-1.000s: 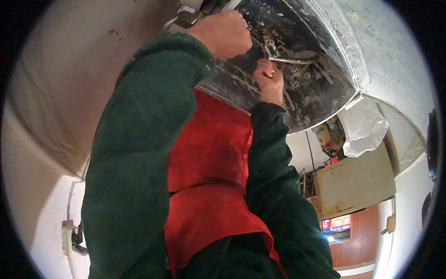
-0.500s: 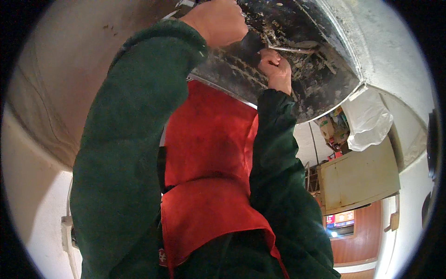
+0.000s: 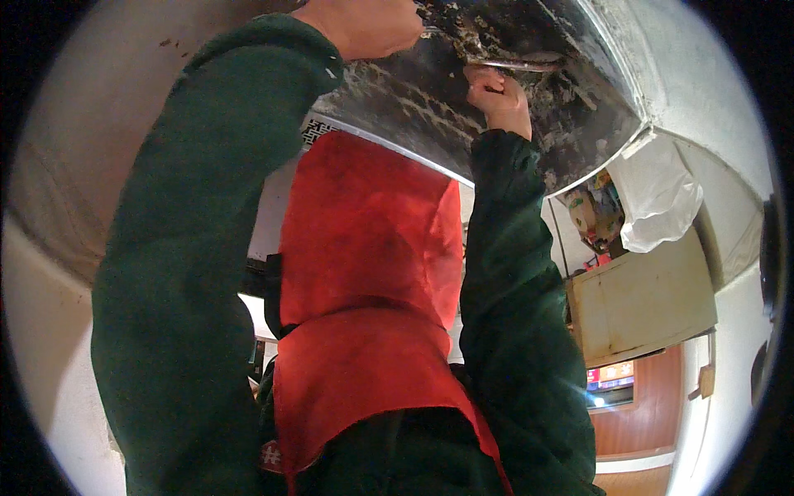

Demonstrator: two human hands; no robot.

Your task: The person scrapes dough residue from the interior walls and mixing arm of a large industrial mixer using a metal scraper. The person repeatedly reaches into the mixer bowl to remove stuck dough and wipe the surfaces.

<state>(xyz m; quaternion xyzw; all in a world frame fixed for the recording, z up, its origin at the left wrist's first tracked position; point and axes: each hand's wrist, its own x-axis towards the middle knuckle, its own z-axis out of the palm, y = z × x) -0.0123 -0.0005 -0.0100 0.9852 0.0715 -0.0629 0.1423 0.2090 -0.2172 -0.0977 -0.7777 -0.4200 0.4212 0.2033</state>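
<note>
1. Head view: the panel (image 3: 430, 74), dark and crusted with pale flakes and streaks, fills the top centre, edged by a bright rim that curves down on the right.
2. The rod (image 3: 521, 64), slim and metallic, lies across the panel's crusted part, its near end at the right hand (image 3: 502, 95).
3. The right hand has its fingers curled in, the tips at or just beside the rod; I cannot tell whether they grip it.
4. The left hand (image 3: 364, 26) is balled up over the panel's left part, well apart from the right hand; I cannot tell whether it holds anything.
5. The left sleeve (image 3: 190, 207), broad and green, blocks much of the left side, while the right sleeve (image 3: 513, 248) and the red apron (image 3: 372, 223) cover most of the middle.
6. To the right, a white bag (image 3: 657, 194) hangs beside some packages (image 3: 591, 219), above a cream cabinet (image 3: 645, 302); below are a lit screen (image 3: 610, 376) and brown wood (image 3: 637, 430).
7. The top edge cuts off part of the left hand, and its fingertips are hidden.
8. A patterned strip (image 3: 316, 130) peeks out between left sleeve and apron, mostly covered. The packages are too small to make out, and the screen is blurred by glare.
</note>
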